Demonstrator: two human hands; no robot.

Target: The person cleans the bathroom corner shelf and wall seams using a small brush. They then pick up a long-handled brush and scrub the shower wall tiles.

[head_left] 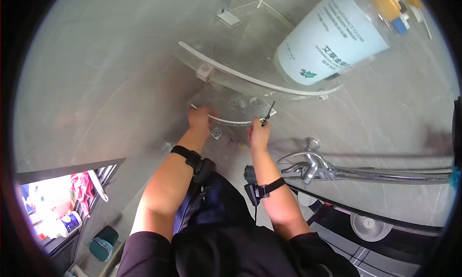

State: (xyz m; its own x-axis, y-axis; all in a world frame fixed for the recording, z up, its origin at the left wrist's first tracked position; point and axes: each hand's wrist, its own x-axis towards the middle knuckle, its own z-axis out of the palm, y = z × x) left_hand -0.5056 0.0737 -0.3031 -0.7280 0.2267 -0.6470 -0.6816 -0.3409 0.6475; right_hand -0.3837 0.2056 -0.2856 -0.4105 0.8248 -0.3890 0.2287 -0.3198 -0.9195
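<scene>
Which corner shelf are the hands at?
The lower shelf, with the left hand and right hand at its edge; the upper shelf instead has the big bottle on it.

You face one chrome faucet (310,168). Left of it you have two hands, your left hand (198,117) and your right hand (260,133), two black arm straps (185,154) (274,186) and one floor drain (217,133). Above it you have two curved shelves (260,83) (231,122) and one large labelled bottle (332,41). Below it, rightward, you see one white fan (369,226).

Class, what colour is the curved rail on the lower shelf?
The curved rail is white, seen in the head view.
</scene>
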